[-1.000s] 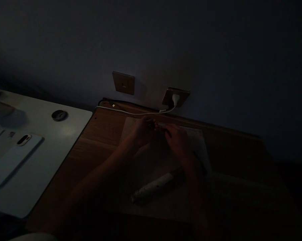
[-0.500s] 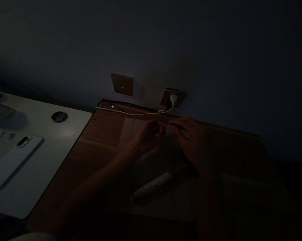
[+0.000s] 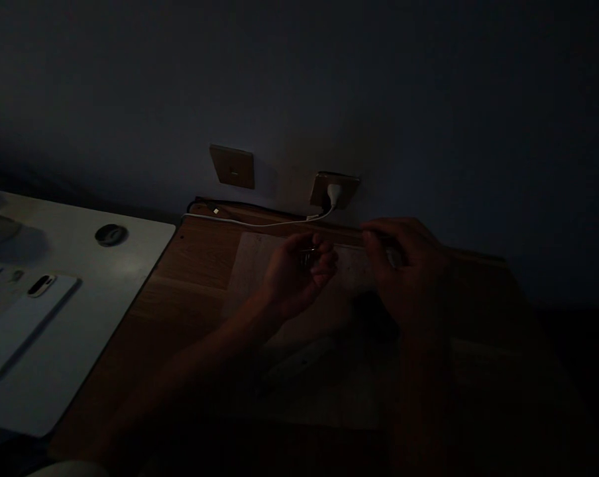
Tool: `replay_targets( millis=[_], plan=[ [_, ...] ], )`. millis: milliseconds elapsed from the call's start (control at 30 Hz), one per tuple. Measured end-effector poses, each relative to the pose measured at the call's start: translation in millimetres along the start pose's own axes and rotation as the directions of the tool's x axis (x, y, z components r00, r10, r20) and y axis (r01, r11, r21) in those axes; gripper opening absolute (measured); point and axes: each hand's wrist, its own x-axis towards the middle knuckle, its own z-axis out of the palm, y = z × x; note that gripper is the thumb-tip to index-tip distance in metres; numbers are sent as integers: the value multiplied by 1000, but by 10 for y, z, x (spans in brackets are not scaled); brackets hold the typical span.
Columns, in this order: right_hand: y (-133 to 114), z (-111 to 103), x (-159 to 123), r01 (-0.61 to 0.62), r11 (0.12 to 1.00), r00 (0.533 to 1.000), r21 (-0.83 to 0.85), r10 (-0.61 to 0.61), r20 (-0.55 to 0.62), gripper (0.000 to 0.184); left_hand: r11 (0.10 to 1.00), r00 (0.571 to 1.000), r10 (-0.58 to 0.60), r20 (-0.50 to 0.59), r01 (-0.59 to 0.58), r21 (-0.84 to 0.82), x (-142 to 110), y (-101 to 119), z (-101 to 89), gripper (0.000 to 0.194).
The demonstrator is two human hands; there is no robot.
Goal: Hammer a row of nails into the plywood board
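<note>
Half hidden in the curled left hand (image 3: 299,275), a shiny bit (image 3: 307,251) is too small to identify. Darkness obscures whether the right hand (image 3: 403,265) pinches anything. The pale handle (image 3: 302,359) blurs into shadow. The left edge crops the smartphone (image 3: 31,324) and white table (image 3: 105,285).

Grained wood beside glossy white, below a matt wall (image 3: 279,86).
The wooden desk (image 3: 190,262) shows streaked grain under a dull finish; the white tabletop (image 3: 125,291) is smooth, with a soft bright reflection. The phone (image 3: 26,324) has a smooth back of low sheen. The wall plate (image 3: 232,165) looks flat and satiny, the plug (image 3: 334,192) and cable (image 3: 264,225) smooth plastic. Slim pieces (image 3: 307,255) in the left hand (image 3: 297,278) glint like metal. The pale sheet (image 3: 242,265) is matt, perhaps paper or thin board; the dimness hides which.
</note>
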Motion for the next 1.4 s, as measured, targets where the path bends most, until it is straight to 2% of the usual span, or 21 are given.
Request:
replay_targets(
  millis=[133,200,267,300,333,400,467,500,567,633,733,867,1000,1100,1200,1267,1333,1400],
  plan=[
    [12,-9,3,23,1000,1000,7,-23,-6,14,995,998,-7,-62,13,97,97,-46,-121,33],
    [22,-15,7,26,1000,1000,8,-26,-5,14,974,992,-23,-124,50,221,181,-75,-214,30],
    [33,-19,8,17,1000,1000,10,-17,1,14,893,980,-60,-189,137,428,259,-111,-309,28],
    [38,-20,8,11,1000,1000,12,-11,6,15,813,979,-54,-195,156,561,287,-127,-353,29],
    [45,-20,6,6,1000,1000,15,-6,10,15,695,986,-27,-163,135,706,305,-140,-392,29],
    [58,-19,2,2,1000,1000,21,-2,13,16,352,998,65,-1,-22,936,311,-149,-459,29],
    [70,-17,-3,-1,1000,1000,27,0,16,16,-16,980,86,179,-179,984,288,-139,-514,27],
    [74,-16,-5,0,1000,1000,30,0,15,16,-151,969,70,235,-223,963,273,-130,-540,25],
    [79,-16,-7,2,999,1000,32,-2,20,16,-309,952,47,303,-274,911,243,-112,-589,24],
    [81,-16,-6,5,1000,1000,26,-6,22,16,-379,932,42,361,-319,869,223,-97,-636,22],
    [82,-18,-3,11,1000,1000,18,-11,22,16,-418,908,1,418,-380,825,210,-68,-695,18],
    [79,-23,0,22,1000,1000,13,-22,15,16,-471,923,-62,380,-362,804,180,10,-705,18],
    [77,-62,2,19,1000,1000,1,-19,13,16,-502,924,-159,349,-380,777,37,155,-566,10],
    [70,-123,6,25,1000,1000,-4,-25,2,15,-524,915,-218,340,-404,750,-153,285,-425,15],
    [31,-193,18,50,999,998,-5,-50,-29,14,-593,923,-126,364,-365,718,-386,411,-385,27],
    [4,-236,22,54,999,998,-3,-54,-41,13,-644,924,-15,383,-302,703,-569,495,-470,31],
    [23,-277,-5,25,1000,999,-11,-26,-41,13,-714,918,110,381,-194,673,-778,580,-662,31],
    [136,-322,-103,-40,999,999,-37,39,-23,15,-771,898,258,358,-32,636,-1008,651,-947,32]
  ],
)
